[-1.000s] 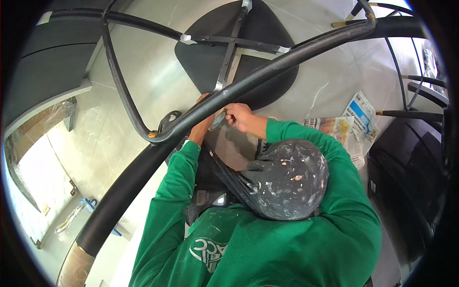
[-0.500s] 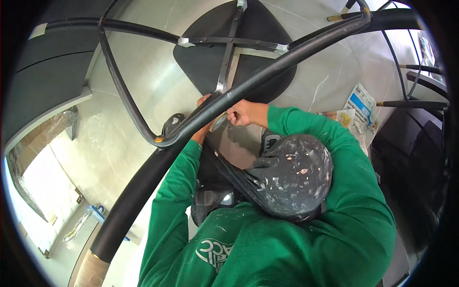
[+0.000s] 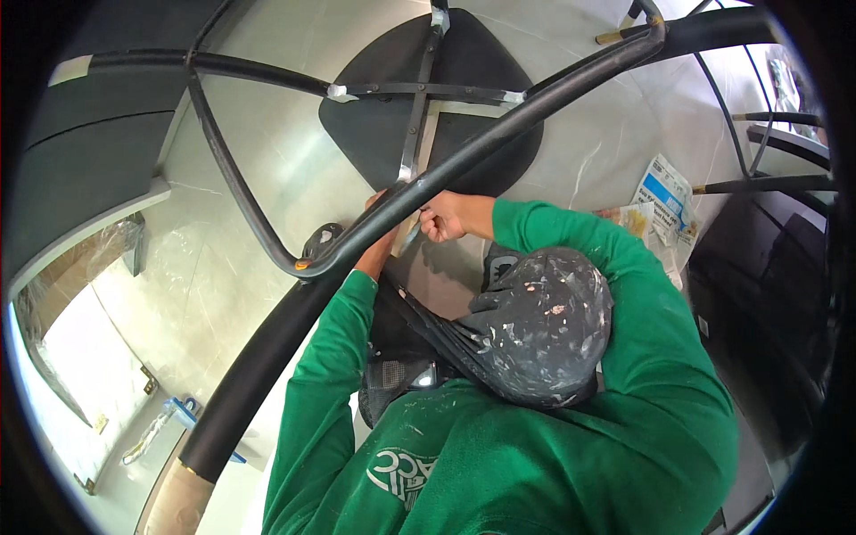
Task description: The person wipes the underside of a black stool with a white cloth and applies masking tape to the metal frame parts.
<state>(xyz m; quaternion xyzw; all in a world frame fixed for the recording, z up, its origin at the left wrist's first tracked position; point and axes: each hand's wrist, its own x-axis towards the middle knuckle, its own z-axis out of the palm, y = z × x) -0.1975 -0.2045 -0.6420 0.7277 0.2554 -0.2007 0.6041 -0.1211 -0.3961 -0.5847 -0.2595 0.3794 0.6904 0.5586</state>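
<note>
An upturned black chair lies on the pale floor, its seat [image 3: 486,85] underneath and its metal frame [image 3: 241,192] on top. A thick black tube [image 3: 499,143] crosses the view diagonally. My right hand [image 3: 448,217] is closed on a small flat grey tool [image 3: 407,239], which it holds against the underside of the tube. My left hand [image 3: 379,252] reaches up to the same spot and is mostly hidden behind the tube, so its grip is unclear. Both arms wear green sleeves, and a paint-spattered cap [image 3: 539,325] sits below the hands.
Crumpled newspaper [image 3: 664,192] lies on the floor at right, beside thin black chair legs [image 3: 758,185] and dark furniture [image 3: 767,294]. A blue-handled object [image 3: 183,415] lies at lower left. A grey-edged panel [image 3: 80,232] stands at left.
Both hands stay at the same place on the tube. The right hand and its tool have shifted slightly along it, and the view has drifted a little.
</note>
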